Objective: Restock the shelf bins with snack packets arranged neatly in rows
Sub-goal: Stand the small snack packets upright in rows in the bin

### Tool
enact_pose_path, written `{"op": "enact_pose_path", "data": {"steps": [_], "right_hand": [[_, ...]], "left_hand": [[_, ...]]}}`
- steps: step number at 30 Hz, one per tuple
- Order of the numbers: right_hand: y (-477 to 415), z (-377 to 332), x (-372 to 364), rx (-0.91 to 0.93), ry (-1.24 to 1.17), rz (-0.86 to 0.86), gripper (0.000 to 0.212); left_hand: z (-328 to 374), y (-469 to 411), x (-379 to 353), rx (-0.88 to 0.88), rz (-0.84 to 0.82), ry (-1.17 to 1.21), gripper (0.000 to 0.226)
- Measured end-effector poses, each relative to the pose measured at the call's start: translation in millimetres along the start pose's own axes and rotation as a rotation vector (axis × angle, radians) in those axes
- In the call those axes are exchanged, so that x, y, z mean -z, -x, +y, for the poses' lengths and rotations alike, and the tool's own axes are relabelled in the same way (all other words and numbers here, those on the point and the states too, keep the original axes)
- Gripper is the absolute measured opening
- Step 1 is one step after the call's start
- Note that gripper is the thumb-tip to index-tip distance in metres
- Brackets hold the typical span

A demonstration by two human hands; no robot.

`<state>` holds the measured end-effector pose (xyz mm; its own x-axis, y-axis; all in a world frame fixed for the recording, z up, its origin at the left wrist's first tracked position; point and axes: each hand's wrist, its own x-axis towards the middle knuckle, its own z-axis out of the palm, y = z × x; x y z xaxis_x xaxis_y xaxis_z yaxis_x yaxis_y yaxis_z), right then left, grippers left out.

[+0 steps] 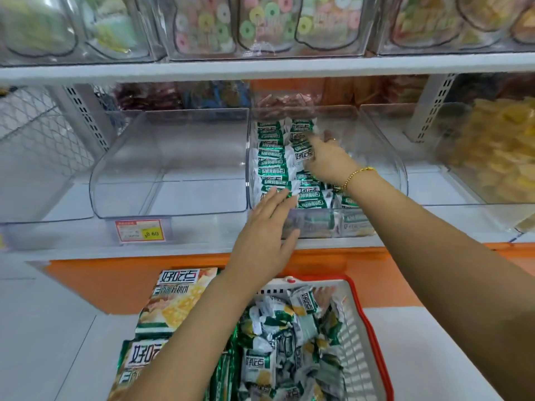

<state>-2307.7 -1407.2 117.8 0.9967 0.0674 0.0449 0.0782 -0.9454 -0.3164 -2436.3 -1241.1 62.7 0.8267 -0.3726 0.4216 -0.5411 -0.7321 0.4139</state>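
A clear plastic shelf bin point(401, 180) on the middle shelf holds green-and-white snack packets point(272, 157) lined up in rows along its left side. My right hand point(324, 160) reaches into the bin and grips one packet point(304, 153) at the second row. My left hand point(266, 238) lies flat with fingers spread over the bin's front edge, fingertips touching the nearest packets. Below, a white basket with a red rim point(373, 337) is full of loose packets point(289, 337) of the same kind.
An empty clear bin point(173, 163) stands to the left with a price tag point(140, 230) at its front. A bin of yellow snacks point(498, 151) is at the right. Large opened snack bags point(170, 302) lie left of the basket. Bins of ring candy point(260, 24) fill the upper shelf.
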Motion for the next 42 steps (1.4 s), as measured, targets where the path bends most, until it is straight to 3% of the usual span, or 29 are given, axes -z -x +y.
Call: {"op": "enact_pose_path", "data": {"steps": [4, 5, 7, 10, 14, 17, 22, 29, 35, 38, 40, 42], "right_hand": [[44, -3, 22, 0.091, -0.071, 0.286, 0.02], [58, -2, 24, 0.119, -0.108, 0.289, 0.025], [90, 2, 20, 0.149, -0.231, 0.204, 0.036], [134, 13, -13, 0.129, -0.393, -0.01, 0.035], [171, 37, -104, -0.064, -0.299, -0.293, 0.03], [195, 53, -171, -0.24, -0.304, -0.418, 0.029], [215, 70, -231, -0.425, -0.607, -0.219, 0.052], [186, 76, -255, -0.465, -0.692, -0.128, 0.049], [170, 87, -223, -0.274, -0.638, -0.401, 0.034], [168, 90, -190, -0.124, -0.596, -0.599, 0.044], [171, 88, -171, -0.032, -0.518, -0.703, 0.045], [175, 83, -154, 0.032, -0.485, -0.69, 0.039]], "left_hand": [[11, 37, 4, 0.078, 0.261, 0.225, 0.016], [12, 47, -1, 0.117, 0.29, 0.273, 0.011], [13, 72, -20, 0.259, 0.265, 0.37, 0.022], [9, 110, -61, 0.534, 0.117, 0.457, 0.031], [-10, 149, -117, 0.943, -0.111, 0.508, 0.017], [-17, 160, -143, 1.186, -0.167, 0.627, 0.031], [-19, 136, -159, 1.227, -0.045, 0.552, 0.043], [-36, 103, -162, 1.443, -0.032, 0.715, 0.033], [-35, 115, -162, 1.398, -0.02, 0.772, 0.031], [-31, 129, -154, 1.332, -0.03, 0.773, 0.012], [-26, 136, -145, 1.249, -0.072, 0.861, 0.036], [-18, 141, -130, 1.147, -0.143, 0.941, 0.045]]}}
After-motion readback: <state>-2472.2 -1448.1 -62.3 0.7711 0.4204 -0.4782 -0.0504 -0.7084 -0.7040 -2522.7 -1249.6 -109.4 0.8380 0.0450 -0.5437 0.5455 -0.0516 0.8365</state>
